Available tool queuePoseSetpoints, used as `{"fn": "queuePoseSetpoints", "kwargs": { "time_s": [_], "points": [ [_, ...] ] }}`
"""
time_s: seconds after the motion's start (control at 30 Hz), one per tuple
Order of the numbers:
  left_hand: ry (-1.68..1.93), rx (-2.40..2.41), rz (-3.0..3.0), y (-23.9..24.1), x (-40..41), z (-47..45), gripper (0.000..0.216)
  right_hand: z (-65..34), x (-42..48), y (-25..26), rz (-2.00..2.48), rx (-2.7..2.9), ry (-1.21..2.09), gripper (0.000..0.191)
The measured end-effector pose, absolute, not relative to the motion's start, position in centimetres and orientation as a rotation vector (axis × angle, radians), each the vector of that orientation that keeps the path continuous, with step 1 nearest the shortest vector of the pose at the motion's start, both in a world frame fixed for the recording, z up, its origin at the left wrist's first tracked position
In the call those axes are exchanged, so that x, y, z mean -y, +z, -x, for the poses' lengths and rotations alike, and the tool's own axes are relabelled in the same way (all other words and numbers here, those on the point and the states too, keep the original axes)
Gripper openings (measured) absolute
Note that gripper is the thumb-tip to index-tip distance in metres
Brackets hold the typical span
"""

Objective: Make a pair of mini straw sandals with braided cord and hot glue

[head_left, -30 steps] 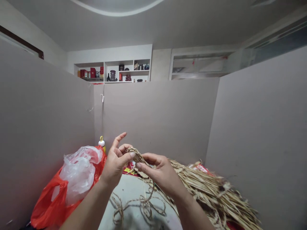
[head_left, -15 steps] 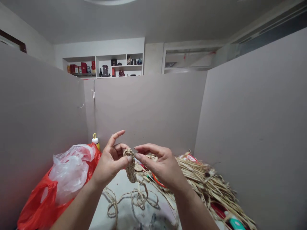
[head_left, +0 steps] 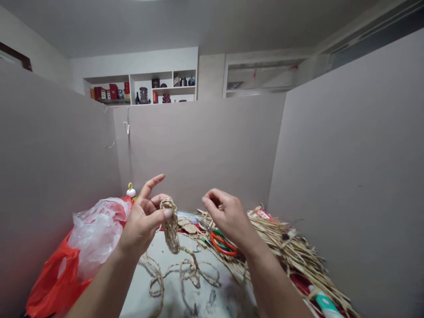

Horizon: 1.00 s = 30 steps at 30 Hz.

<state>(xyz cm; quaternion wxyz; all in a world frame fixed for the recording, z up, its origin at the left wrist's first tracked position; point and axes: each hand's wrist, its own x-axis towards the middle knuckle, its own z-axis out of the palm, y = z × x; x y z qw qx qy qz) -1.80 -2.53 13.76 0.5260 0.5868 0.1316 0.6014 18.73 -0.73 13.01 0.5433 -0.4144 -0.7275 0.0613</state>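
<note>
At the bottom of the frame, a twisted straw cord lies in loose loops over the pale tabletop. One length of it rises to the lower end of the braided straw piece, which hangs nearly upright just left of centre, clear of the tabletop. My left hand is clamped on its upper part, thumb on the near face, index finger lifted and pointing up. My right hand is apart from the piece, to its right, with thumb and forefinger tips drawn together; I cannot tell whether a fine strand runs between them.

In the lower right corner lies a white and teal tube, beside the spread bundle of dry straw that fills the lower right. Scissors with orange and green handles lie by the straw, just below my right hand. At lower left a red plastic bag slumps, with a clear plastic bag on top.

Behind the bags stands a bottle with a white lid and yellow loop. Beyond is a grey partition, and above it, upper left, white shelves hold red boxes and a dark vase.
</note>
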Motion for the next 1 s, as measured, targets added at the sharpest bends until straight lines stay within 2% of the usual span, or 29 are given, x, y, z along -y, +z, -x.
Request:
{"fn": "queuePoseSetpoints", "kwargs": {
  "time_s": [0.2,0.53,0.6,0.8,1.0],
  "points": [
    [1.402,-0.347,-1.234,13.8,1.3,1.8,0.071,-19.7,0.9,13.5,0.927,1.618,0.219,0.042],
    [1.362,-0.355,-1.191,13.1,0.5,1.4,0.065,-20.2,2.1,13.9,0.790,1.568,0.481,0.026],
    [1.361,-0.362,-1.189,13.1,0.4,1.4,0.064,-20.2,2.3,14.0,0.775,1.573,0.435,0.027],
    [1.393,-0.373,-1.190,13.1,0.3,1.4,0.061,-20.2,2.9,13.9,0.688,1.498,0.319,0.047],
    [1.406,-0.386,-1.205,13.0,0.0,1.6,0.059,-20.6,2.8,13.7,0.577,1.347,0.388,0.039]
  ]
}}
